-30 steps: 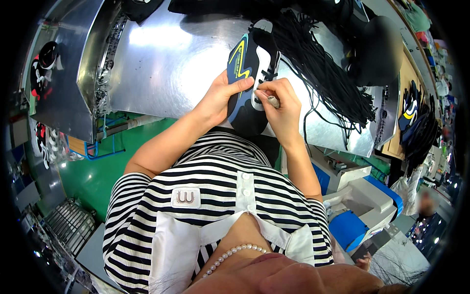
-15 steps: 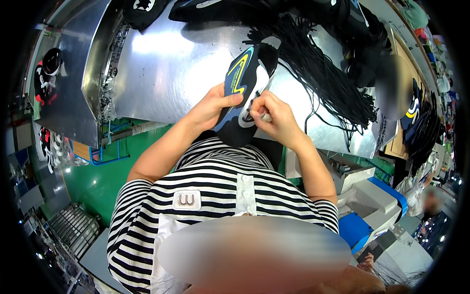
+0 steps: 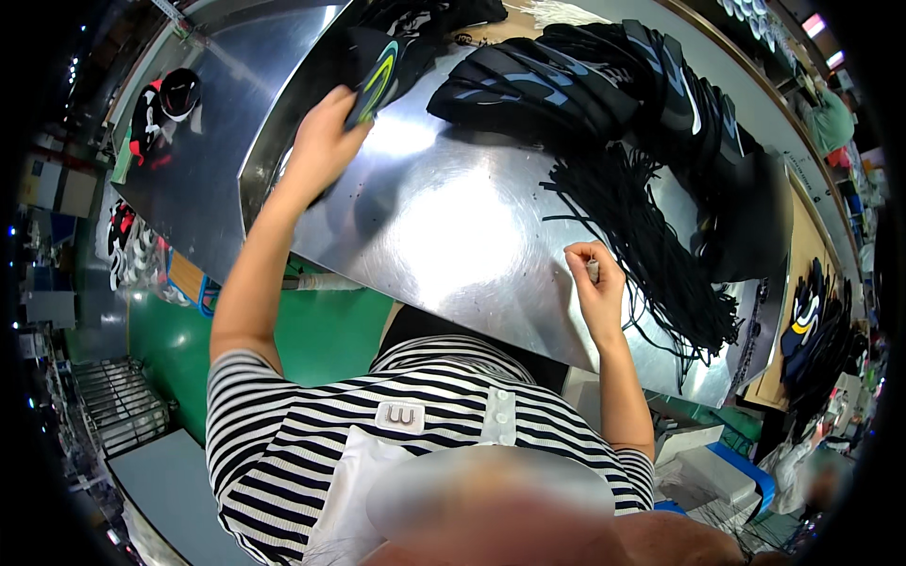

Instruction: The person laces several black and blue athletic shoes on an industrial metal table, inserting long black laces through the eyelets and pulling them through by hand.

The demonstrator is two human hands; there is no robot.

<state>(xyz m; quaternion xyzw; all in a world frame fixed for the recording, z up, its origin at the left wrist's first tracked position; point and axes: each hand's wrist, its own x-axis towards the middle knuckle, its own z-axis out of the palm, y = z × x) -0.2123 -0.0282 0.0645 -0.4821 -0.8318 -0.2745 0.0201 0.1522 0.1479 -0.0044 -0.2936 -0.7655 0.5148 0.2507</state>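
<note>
At the far left of the metal table, my left hand (image 3: 326,141) is stretched out and closed around a dark shoe upper (image 3: 379,80) with a blue side panel and a yellow-green curved stripe. Motion smears this upper, and part of it lies behind my fingers. Over the right side of the table my right hand (image 3: 602,288) is closed, fingertips pinched together. A small pale piece (image 3: 593,270) shows at its fingers, too small to name. Just beside that hand spreads a bundle of black laces (image 3: 651,255).
Several dark uppers with blue stripes (image 3: 538,90) are piled at the back of the metal table (image 3: 453,217). A raised metal edge (image 3: 264,141) runs along the left. Black and red shoe pieces (image 3: 156,108) lie beyond it. More uppers (image 3: 812,321) rest on a board at right.
My left hand has carried the upper from in front of my body to the far left. My right hand has come off the upper and moved right, toward the laces. The view has shifted.
</note>
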